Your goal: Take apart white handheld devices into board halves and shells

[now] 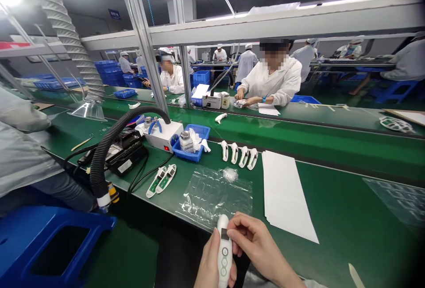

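Note:
My left hand (210,257) is wrapped round a white handheld device (225,252), held upright at the front edge of the bench. The device has a small dark screen and three round buttons facing me. Against the screen's right side, the thumb and forefinger of my right hand (254,239) are pinched together; whatever lies between them is too small to make out. Just beyond my hands a clear plastic sheet (212,195) lies on the green bench, with a small crumpled clear piece (230,174) on it. Farther back, several similar white devices (244,157) lie in a row.
Right of the sheet is a stack of white paper (285,195). Two open housings with green circuit boards (161,181) lie left, near a black hose (99,159) and a blue tray (191,151) holding a bottle. A co-worker (275,75) sits across the green belt (299,140).

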`<action>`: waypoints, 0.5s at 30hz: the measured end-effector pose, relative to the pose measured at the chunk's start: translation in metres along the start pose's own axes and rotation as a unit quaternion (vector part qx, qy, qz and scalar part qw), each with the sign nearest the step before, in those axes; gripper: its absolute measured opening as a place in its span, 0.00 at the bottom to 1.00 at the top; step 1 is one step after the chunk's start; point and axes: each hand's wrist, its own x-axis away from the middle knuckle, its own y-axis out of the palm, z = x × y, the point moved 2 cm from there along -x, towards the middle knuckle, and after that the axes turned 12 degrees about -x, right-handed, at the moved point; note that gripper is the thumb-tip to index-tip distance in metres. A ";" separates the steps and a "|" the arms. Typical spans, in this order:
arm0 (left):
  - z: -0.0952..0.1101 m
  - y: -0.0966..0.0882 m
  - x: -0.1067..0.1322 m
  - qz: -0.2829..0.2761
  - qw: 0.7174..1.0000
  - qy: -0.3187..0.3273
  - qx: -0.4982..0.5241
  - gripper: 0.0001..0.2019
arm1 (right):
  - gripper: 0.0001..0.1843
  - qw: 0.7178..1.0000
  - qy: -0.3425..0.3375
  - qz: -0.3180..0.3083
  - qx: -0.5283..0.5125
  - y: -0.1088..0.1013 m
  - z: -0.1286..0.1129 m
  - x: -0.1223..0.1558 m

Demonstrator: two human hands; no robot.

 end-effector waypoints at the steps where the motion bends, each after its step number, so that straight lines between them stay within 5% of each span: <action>1: 0.001 0.000 0.000 -0.001 1.000 -0.001 0.001 0.36 | 0.12 1.000 0.000 0.000 0.000 0.000 0.000 0.000; 11: -0.012 0.001 -0.003 0.038 0.999 0.013 -0.015 0.41 | 0.13 1.000 -0.003 0.010 0.014 0.002 0.006 0.003; 15: -0.014 0.004 -0.008 0.054 0.994 0.067 -0.064 0.37 | 0.14 0.997 0.036 0.021 -0.068 0.006 0.015 0.003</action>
